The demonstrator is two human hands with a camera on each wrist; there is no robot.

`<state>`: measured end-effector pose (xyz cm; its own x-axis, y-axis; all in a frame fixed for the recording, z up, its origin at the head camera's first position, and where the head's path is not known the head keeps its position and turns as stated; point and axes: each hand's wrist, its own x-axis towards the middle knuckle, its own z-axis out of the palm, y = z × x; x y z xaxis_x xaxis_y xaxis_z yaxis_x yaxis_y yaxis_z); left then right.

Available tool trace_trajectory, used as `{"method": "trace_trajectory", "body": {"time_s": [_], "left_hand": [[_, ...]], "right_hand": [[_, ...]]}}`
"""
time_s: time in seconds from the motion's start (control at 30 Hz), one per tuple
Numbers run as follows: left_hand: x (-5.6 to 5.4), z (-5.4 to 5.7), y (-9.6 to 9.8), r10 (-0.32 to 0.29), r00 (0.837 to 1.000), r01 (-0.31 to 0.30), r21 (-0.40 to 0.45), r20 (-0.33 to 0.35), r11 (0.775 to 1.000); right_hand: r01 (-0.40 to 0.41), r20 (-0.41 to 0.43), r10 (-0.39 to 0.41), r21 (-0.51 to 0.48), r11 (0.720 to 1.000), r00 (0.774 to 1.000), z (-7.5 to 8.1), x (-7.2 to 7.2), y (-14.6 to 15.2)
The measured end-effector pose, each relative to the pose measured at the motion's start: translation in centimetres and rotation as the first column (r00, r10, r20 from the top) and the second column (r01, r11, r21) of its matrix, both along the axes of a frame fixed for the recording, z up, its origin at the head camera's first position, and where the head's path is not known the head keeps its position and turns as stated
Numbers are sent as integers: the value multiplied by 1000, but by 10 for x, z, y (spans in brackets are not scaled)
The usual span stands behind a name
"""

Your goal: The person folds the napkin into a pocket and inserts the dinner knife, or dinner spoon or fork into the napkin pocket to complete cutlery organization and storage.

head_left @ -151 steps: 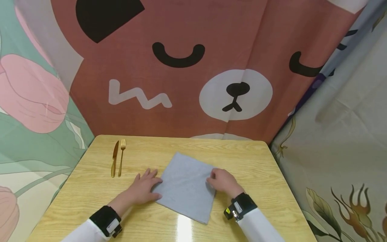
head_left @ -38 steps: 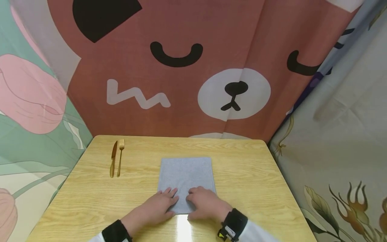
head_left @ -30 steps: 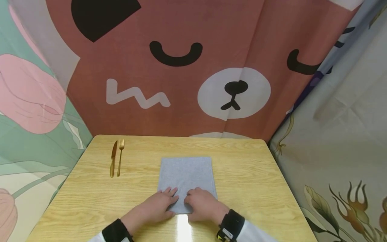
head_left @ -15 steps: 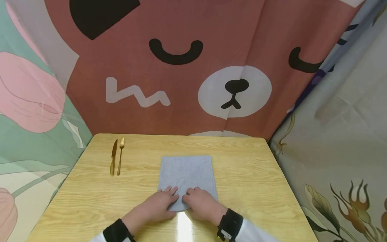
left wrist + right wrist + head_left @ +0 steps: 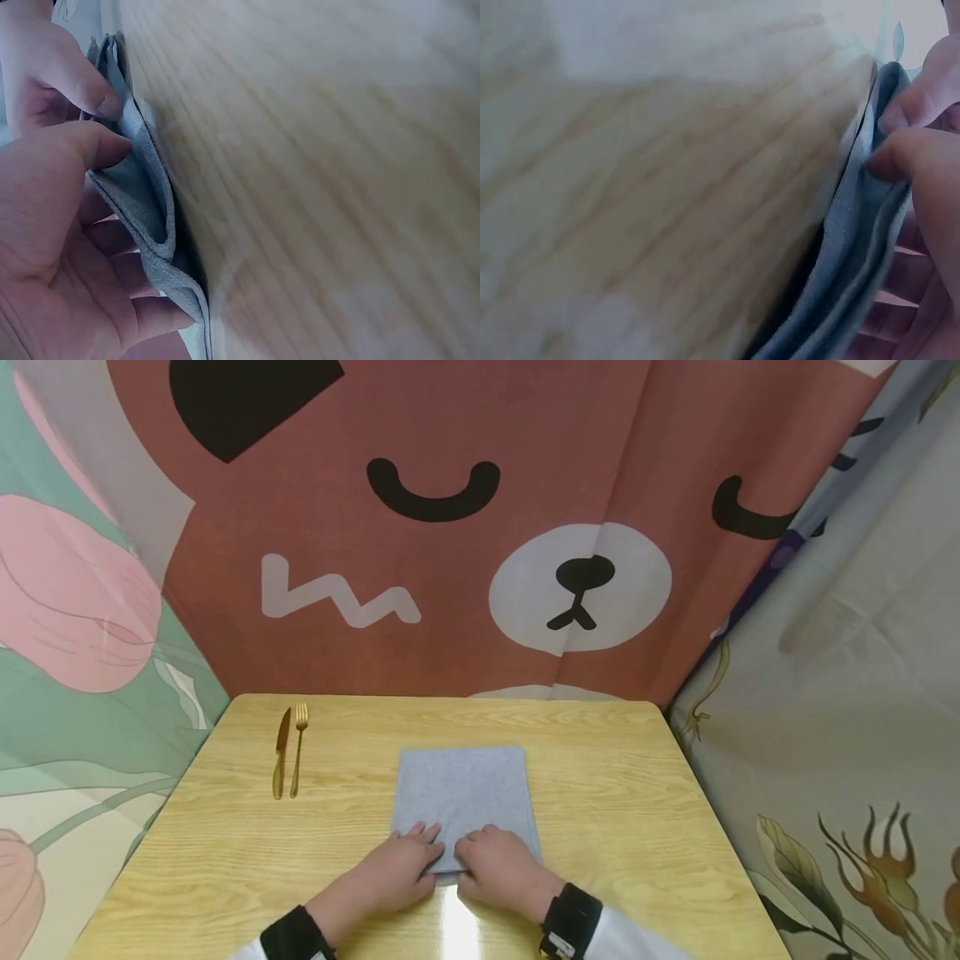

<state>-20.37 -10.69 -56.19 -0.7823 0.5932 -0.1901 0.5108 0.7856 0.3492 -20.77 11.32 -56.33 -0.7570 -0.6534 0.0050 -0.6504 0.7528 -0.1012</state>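
A grey-blue folded cloth napkin (image 5: 465, 785) lies on the table in the head view, its near edge between both hands. My left hand (image 5: 397, 870) grips that edge on the left, fingers over the top and thumb tucked in at the layers. On the right, my right hand (image 5: 504, 867) pinches the same edge in a similar way. In the left wrist view the napkin's layers (image 5: 154, 202) gape apart, with both thumbs between them. The right wrist view shows the parted layers (image 5: 847, 217) close above the wood, with the fingers behind the upper cloth.
A gold knife (image 5: 281, 753) and a gold fork (image 5: 299, 750) lie side by side at the table's back left. The wooden table (image 5: 600, 810) ends at a hanging with a bear face (image 5: 450, 652). Patterned curtains (image 5: 840, 710) flank both sides.
Five seconds ago the napkin lay askew with hands at its sides; it has since been squared up. Over the last second the upper layer's near edge has lifted slightly and the hands have barely moved.
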Motion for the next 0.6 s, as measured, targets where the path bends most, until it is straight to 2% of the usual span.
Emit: {"method": "trace_trajectory", "body": {"time_s": [0.27, 0.47, 0.6], "left_hand": [[1, 2, 2, 14, 1000, -14, 17, -1, 1000], [0, 0, 0, 7, 1000, -7, 28, -5, 1000], [-1, 1, -1, 2, 1000, -2, 28, 5, 1000]], "right_hand": [[3, -11, -3, 24, 1000, 1000, 0, -1, -3], [-48, 39, 46, 62, 997, 998, 13, -5, -5], [-77, 20, 75, 108, 991, 997, 19, -4, -7]]}}
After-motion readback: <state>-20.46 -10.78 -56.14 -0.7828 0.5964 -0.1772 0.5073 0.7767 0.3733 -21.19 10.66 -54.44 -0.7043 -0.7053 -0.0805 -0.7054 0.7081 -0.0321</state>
